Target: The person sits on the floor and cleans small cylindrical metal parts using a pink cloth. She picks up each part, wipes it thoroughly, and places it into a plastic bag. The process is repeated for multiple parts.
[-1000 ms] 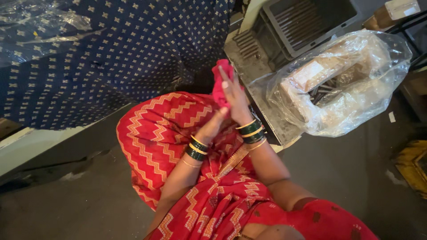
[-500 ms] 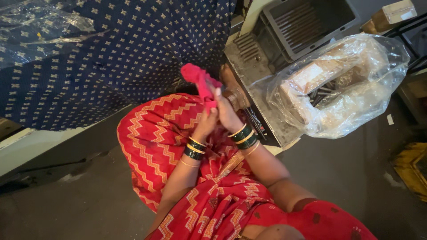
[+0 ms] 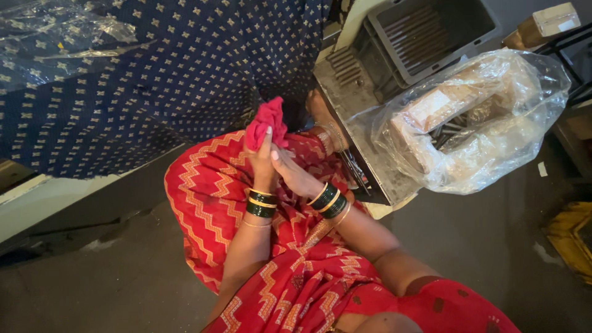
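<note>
Gripping a bunched pink cloth (image 3: 266, 122), the left hand (image 3: 264, 161) has drawn it back above the lap, the open right hand (image 3: 295, 176) alongside, empty.

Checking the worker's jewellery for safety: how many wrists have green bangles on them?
2. One stack sits on the left wrist, below the left hand gripping the pink cloth; the other on the right wrist, behind the right hand.
</note>
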A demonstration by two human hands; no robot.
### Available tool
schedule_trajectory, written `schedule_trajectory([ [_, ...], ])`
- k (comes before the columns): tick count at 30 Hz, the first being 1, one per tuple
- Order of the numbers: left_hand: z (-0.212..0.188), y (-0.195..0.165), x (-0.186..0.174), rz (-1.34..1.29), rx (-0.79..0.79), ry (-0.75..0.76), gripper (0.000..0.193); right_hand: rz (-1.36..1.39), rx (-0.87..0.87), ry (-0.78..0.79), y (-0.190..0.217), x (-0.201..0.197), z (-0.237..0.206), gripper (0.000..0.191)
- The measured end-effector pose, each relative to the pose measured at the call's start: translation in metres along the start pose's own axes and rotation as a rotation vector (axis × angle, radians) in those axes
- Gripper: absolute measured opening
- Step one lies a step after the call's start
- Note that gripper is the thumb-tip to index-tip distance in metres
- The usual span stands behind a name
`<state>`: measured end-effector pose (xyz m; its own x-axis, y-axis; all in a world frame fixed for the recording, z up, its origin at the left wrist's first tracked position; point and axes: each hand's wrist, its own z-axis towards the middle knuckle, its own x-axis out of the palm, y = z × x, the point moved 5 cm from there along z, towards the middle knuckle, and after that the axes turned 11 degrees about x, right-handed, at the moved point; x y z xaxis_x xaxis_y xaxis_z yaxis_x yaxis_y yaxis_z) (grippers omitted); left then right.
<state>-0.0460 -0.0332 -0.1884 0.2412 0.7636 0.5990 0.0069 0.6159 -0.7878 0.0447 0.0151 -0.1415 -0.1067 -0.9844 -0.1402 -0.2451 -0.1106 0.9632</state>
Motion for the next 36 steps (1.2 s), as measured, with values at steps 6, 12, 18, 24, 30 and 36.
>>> schedule_trajectory([
  [6, 0.003, -0.032, -0.007, 0.588, 0.510, 0.128, 0.008, 0.234, 0.004, 0.168, -0.001, 0.009, -0.002, 0.072],
  [12, -0.002, -0.044, -0.003, 0.656, 0.650, 0.157, 0.012, 0.139, -0.002, 0.168, -0.014, 0.013, -0.002, 0.075],
  [18, -0.013, -0.039, -0.013, 0.671, 0.857, 0.195, 0.038, -0.048, 0.048, 0.207, -0.007, 0.015, -0.009, 0.080],
  [24, 0.004, 0.014, -0.035, -0.413, -0.107, -0.225, 0.045, 0.085, -0.090, 0.329, 0.050, -0.004, -0.022, 0.077],
  [30, 0.005, -0.008, 0.003, -0.589, -0.209, -0.125, 0.065, 0.446, -0.142, 0.247, 0.103, -0.047, -0.053, 0.066],
  [36, -0.015, -0.010, 0.031, -0.870, -0.468, 0.364, 0.084, 0.878, -0.364, 0.500, 0.111, -0.050, -0.073, 0.083],
])
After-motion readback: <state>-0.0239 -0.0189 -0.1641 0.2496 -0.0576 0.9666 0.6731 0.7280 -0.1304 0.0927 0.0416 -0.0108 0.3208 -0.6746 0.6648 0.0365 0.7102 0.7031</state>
